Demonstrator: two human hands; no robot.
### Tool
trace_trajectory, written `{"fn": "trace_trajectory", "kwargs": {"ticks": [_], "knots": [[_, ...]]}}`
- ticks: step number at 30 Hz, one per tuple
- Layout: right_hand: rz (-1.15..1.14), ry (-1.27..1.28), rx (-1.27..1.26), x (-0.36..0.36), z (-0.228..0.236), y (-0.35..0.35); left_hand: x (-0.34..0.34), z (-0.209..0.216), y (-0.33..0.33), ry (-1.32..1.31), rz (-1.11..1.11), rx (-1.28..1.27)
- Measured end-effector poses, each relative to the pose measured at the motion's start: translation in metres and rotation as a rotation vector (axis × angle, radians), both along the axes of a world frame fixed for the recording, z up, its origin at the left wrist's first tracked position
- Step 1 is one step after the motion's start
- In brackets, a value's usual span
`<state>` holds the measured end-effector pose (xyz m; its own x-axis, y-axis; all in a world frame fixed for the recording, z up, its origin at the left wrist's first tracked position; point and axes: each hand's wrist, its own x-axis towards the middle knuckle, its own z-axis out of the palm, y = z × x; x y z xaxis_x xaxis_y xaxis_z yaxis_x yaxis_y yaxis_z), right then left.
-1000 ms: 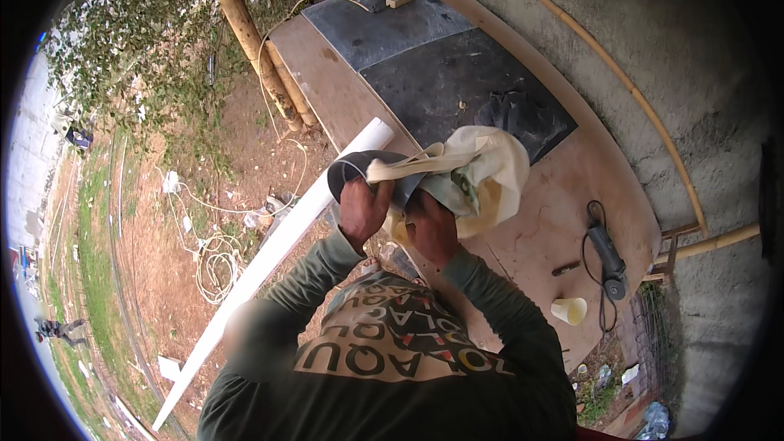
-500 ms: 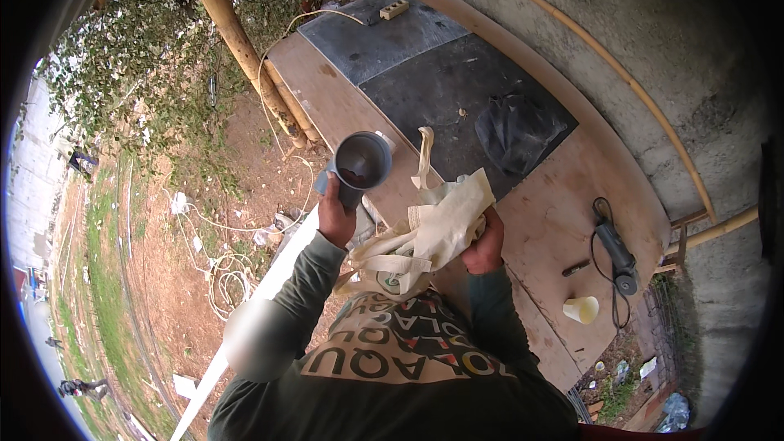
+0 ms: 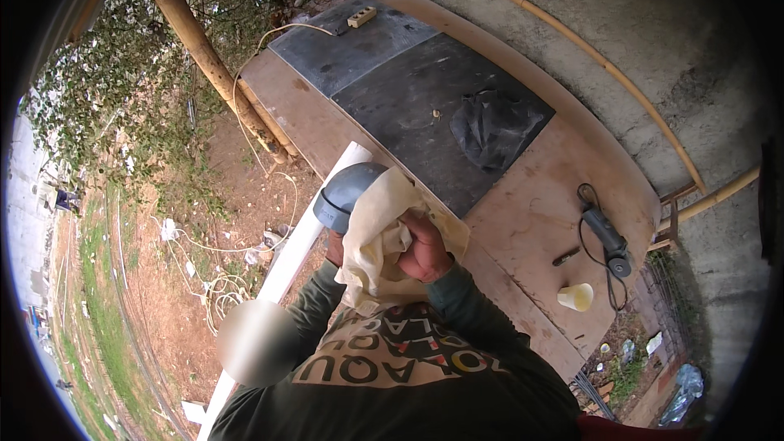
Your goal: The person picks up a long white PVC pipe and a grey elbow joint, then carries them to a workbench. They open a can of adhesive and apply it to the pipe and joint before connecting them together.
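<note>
Cup and grinder lie right of the cloth.

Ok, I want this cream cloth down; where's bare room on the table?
Bare brown wood between the crumpled black plastic bag and the grey corded grinder; dark panel between the beige power strip and small pale scrap. Crowded around the grinder: pale yellow cup, small dark tool.

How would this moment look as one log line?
Left hand, partly hidden: holding gray pipe fitting; right hand: gripping bunched cream cloth against fitting; on table: corded grinder, pale yellow cup
</note>
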<state>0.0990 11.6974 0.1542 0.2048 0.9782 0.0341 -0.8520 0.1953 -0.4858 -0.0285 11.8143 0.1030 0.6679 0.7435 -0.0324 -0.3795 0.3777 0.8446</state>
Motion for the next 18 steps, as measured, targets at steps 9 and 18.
{"fn": "trace_trajectory", "kwargs": {"ticks": [9, 18], "knots": [[-0.502, -2.077, -0.333, 0.056, 0.009, -0.062, 0.013, 0.001, 0.021, 0.721, 0.068, 0.622], [-0.833, -2.315, -1.158, 0.172, -0.008, -0.103, 0.052, -0.052, 0.004, 1.197, -0.267, 1.379]]}}
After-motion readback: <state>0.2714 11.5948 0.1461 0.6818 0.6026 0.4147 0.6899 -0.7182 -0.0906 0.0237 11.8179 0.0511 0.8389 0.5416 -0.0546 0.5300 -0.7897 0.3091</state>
